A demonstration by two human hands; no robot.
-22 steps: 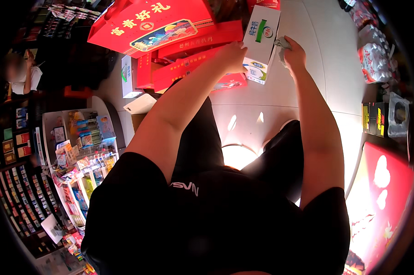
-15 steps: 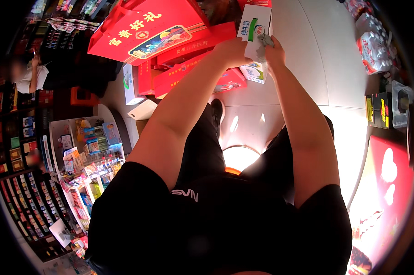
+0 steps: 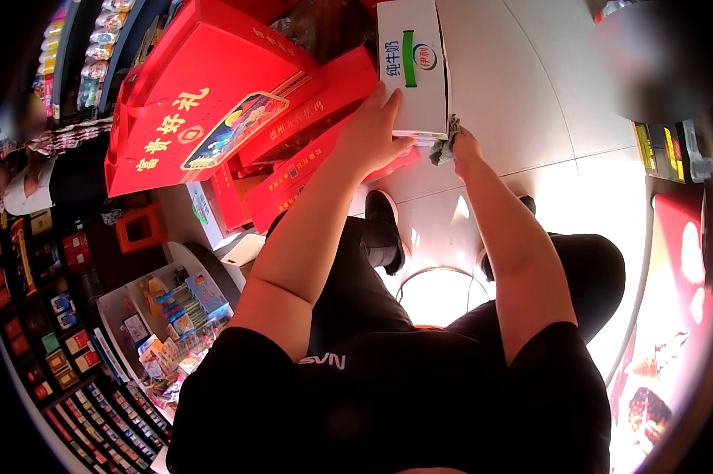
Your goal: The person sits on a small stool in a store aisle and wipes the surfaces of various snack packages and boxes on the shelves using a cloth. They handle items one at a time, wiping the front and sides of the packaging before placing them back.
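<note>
A white milk box (image 3: pixel 420 99) with a green carry handle stands beyond my feet. My left hand (image 3: pixel 375 130) grips its near left corner, fingers along the left side and thumb by the near edge. In my right hand (image 3: pixel 467 150) is a crumpled grey cloth (image 3: pixel 443 150), pinched at the box's near right corner. Much of the cloth is bunched up beside the fingers. Just left of the box, red gift boxes (image 3: pixel 301 166) lie stacked at a slant, close to my left hand.
A large red gift bag (image 3: pixel 191 103) stands at the upper left. An orange stool (image 3: pixel 141 227) and a display rack of small goods (image 3: pixel 167 308) are on my left. Pale floor tiles (image 3: pixel 522 95) stretch to the right of the milk box. Dark boxes (image 3: pixel 663 150) stand at the far right.
My right hand has moved the cloth from the milk box's top to its near right corner. The left hand stays at the box's left side. The view has shifted.
</note>
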